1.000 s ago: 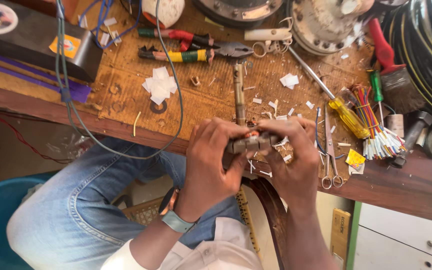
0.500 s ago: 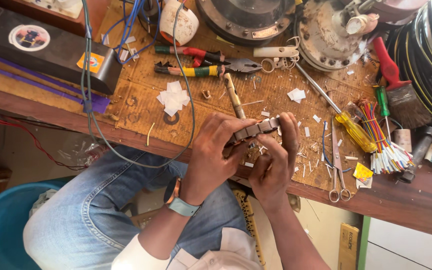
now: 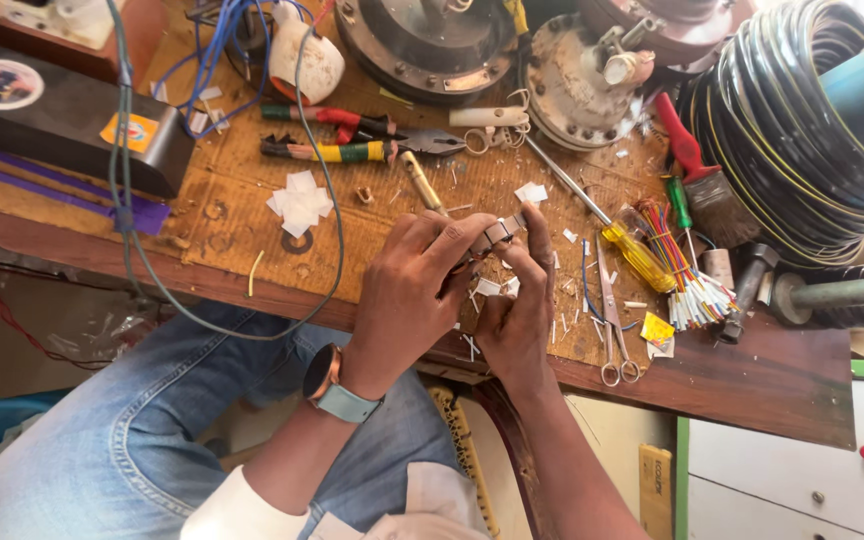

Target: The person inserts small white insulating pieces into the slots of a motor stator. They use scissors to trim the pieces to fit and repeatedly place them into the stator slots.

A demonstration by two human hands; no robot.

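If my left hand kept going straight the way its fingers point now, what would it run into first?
The left hand points up and right, so after the small metal part it holds, probably the white paper scrap; depth is unclear.

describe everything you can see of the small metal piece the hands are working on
The small metal piece is greyish, dull metal by its look, and seems made of short segments in a row, though it is too small to be sure. It lies tilted, held above the cardboard-covered workbench near its front edge. The left hand pinches it from the left with thumb and fingers; the right hand grips it from below and the right. Most of it is hidden by fingers. White paper scraps lie beneath.
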